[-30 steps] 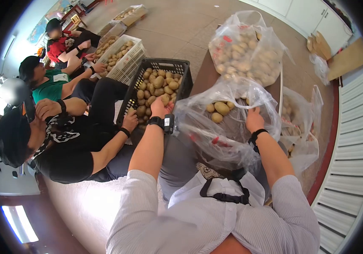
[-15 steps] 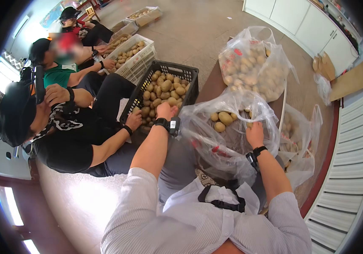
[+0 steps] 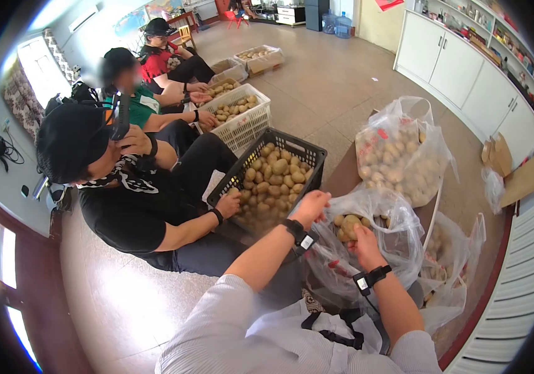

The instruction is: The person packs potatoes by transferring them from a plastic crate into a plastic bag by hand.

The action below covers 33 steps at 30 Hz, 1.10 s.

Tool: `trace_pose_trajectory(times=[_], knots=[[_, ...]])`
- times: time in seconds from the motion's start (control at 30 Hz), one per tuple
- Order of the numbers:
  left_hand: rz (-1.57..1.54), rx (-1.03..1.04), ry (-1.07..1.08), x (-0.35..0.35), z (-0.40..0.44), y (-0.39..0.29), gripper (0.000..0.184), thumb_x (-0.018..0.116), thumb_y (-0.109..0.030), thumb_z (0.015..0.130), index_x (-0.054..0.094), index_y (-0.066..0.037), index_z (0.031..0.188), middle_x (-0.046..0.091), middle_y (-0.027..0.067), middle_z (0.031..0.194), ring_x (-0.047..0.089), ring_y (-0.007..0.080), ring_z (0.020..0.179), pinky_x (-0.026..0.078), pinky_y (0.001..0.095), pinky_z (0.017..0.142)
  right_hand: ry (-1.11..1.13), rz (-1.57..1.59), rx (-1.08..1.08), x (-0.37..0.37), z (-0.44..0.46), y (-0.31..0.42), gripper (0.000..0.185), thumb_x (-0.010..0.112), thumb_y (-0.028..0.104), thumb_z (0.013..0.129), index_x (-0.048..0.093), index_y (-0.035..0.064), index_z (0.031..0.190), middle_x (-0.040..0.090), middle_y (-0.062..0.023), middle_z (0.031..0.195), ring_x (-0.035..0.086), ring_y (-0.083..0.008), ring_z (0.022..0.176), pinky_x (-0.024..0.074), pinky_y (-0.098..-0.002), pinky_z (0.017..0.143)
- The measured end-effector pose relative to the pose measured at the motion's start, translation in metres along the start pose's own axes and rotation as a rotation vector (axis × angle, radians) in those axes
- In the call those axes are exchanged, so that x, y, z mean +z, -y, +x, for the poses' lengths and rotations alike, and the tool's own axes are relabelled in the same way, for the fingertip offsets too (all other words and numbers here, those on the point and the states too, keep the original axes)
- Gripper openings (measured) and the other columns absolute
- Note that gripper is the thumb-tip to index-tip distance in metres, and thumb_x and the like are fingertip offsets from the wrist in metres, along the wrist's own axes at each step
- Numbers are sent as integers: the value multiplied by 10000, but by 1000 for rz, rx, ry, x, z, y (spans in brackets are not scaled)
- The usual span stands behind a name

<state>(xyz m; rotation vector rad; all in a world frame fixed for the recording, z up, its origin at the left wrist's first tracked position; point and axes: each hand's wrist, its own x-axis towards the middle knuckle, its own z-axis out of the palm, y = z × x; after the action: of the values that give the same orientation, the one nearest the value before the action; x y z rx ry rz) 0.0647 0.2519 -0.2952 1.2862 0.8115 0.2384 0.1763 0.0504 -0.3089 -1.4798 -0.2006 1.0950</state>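
Note:
My right hand is closed on a potato over the mouth of a clear plastic bag. More potatoes show inside the bag, just behind the fingers. My left hand is at the bag's left edge, between it and the black crate, its fingers apart and no potato visible in it. The black plastic crate is full of potatoes. At its near left side, a co-worker's hand is on the potatoes.
Behind the open bag stands a full bag of potatoes; another bag lies to the right. On the left sit co-workers beside a white crate and boxes of potatoes. White cabinets line the back right.
My left hand has moved from over the black crate to the bag's left edge. My right hand has come up from inside the bag with a potato. The view has tilted up.

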Motion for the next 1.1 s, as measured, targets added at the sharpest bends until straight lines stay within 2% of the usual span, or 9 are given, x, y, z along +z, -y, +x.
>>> trace_pose_trajectory(times=[0.3, 0.37, 0.5, 0.57, 0.6, 0.73, 0.87, 1.03, 1.1], knots=[[-51, -151, 322, 12, -16, -12, 379, 568, -357, 956, 552, -16, 1119, 636, 88, 925, 618, 163, 616, 471, 286, 479, 149, -100, -173, 32, 13, 16, 342, 510, 359, 1006, 548, 54, 1156, 526, -6, 702, 484, -91, 540, 392, -233, 471], [-92, -120, 322, 9, -13, -7, 364, 589, -346, 953, 553, -24, 1119, 632, 81, 901, 612, 159, 619, 474, 286, 489, 170, -281, -430, 33, 16, 11, 330, 526, 294, 1005, 519, 31, 1205, 565, -16, 739, 500, -84, 559, 401, -230, 478], [-263, -77, 156, 0, -2, -3, 301, 596, -309, 959, 554, -38, 1084, 619, 75, 899, 583, 153, 621, 481, 283, 513, 120, -307, -455, 19, 28, -14, 325, 573, 240, 969, 532, 12, 1198, 635, -76, 822, 573, -161, 603, 466, -289, 541], [-336, -53, 80, -7, 1, -3, 291, 587, -306, 965, 550, -43, 1083, 618, 77, 915, 575, 155, 624, 483, 285, 518, 40, -827, -696, 7, 33, -31, 316, 591, 208, 936, 554, 2, 1173, 673, -143, 912, 635, -274, 683, 512, -359, 651], [-397, -51, 17, -11, 2, -3, 284, 578, -298, 968, 540, -45, 1094, 616, 76, 932, 581, 159, 639, 488, 286, 525, 45, -879, -550, 2, 29, -35, 317, 616, 160, 888, 574, 3, 1160, 647, -186, 1022, 647, -350, 838, 510, -401, 783], [-539, -32, -153, -28, 9, 4, 273, 568, -274, 960, 519, -58, 1119, 605, 84, 948, 606, 193, 686, 525, 323, 549, -26, -1123, -652, -4, 20, -41, 344, 643, 113, 821, 591, 60, 1157, 565, -160, 1202, 556, -367, 1086, 478, -437, 904], [-580, -21, -303, -49, 19, 17, 299, 563, -240, 940, 489, -83, 1183, 607, 96, 1005, 612, 262, 796, 540, 378, 637, -47, -1286, -788, 1, 18, -39, 364, 634, 103, 811, 586, 64, 1170, 556, -118, 1215, 553, -356, 1058, 488, -440, 891], [-616, -35, -459, -72, 33, 33, 245, 498, -151, 930, 501, -58, 1157, 584, 134, 978, 617, 255, 700, 559, 377, 587, 57, -1447, -885, 9, 27, -40, 511, 629, 43, 739, 556, 112, 1240, 522, -97, 1288, 522, -354, 1115, 471, -437, 929], [-565, -6, -446, -84, 35, 43, 218, 487, -114, 914, 534, -34, 1111, 587, 145, 961, 623, 265, 713, 556, 365, 585, 2, -1464, -952, 14, 21, -40, 401, 567, 75, 805, 596, 123, 1202, 548, -74, 1238, 538, -320, 1055, 501, -423, 843]])
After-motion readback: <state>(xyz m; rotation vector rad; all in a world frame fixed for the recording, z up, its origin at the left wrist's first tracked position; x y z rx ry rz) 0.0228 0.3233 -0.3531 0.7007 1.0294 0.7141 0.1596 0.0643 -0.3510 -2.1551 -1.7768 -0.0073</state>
